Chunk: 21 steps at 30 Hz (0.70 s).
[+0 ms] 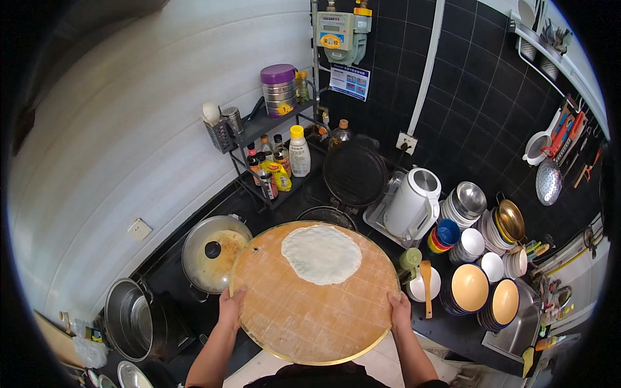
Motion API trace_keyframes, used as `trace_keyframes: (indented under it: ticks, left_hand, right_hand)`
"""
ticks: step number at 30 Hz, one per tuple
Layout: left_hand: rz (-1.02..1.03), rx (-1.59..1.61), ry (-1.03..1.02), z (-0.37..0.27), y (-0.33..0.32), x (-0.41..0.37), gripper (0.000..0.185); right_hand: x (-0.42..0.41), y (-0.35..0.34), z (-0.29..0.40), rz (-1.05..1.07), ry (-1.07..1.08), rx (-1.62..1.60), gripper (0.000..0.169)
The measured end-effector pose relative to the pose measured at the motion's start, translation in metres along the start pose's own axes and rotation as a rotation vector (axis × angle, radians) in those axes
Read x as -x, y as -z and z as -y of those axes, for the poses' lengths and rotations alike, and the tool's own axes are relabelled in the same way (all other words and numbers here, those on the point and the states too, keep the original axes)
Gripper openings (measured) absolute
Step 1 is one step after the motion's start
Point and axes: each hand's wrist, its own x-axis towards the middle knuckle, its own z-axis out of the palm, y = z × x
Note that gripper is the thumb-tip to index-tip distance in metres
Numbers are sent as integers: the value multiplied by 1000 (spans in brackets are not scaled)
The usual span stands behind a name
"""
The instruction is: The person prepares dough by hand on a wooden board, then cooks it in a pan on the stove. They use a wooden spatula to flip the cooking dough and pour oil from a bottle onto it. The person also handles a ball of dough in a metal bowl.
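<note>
Between my two hands is a large round woven tray (310,315) with a yellowish rim. A flat, pale round of rolled dough (321,254) lies on its far part. My left hand (232,305) grips the left rim, thumb on top. On the opposite side my right hand (400,309) holds the rim in the same way. Just left of the tray sits a pan with a glass lid (213,254); a browned flatbread shows through the glass. Behind the tray, an electric griddle has its dark lid (355,172) raised, and the tray hides part of its lower plate (327,214).
At right stand a white electric kettle (415,201), a wooden spatula (426,288) across a white bowl (416,286), and stacked bowls (469,287) near the sink (516,325). A condiment rack (271,126) fills the back corner. A deep metal pot (130,320) is at left.
</note>
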Motion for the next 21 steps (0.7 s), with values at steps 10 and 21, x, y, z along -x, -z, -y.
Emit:
trace_keyframes:
  ticks: [10, 21]
  left_hand:
    - [-84, -76, 10, -5, -7, -12, 25]
    - [-59, -115, -56, 16, 0, -22, 28]
  right_hand:
    - [-8, -14, 9, -7, -19, 2, 35]
    - [-10, -9, 27, 63, -56, -62, 35]
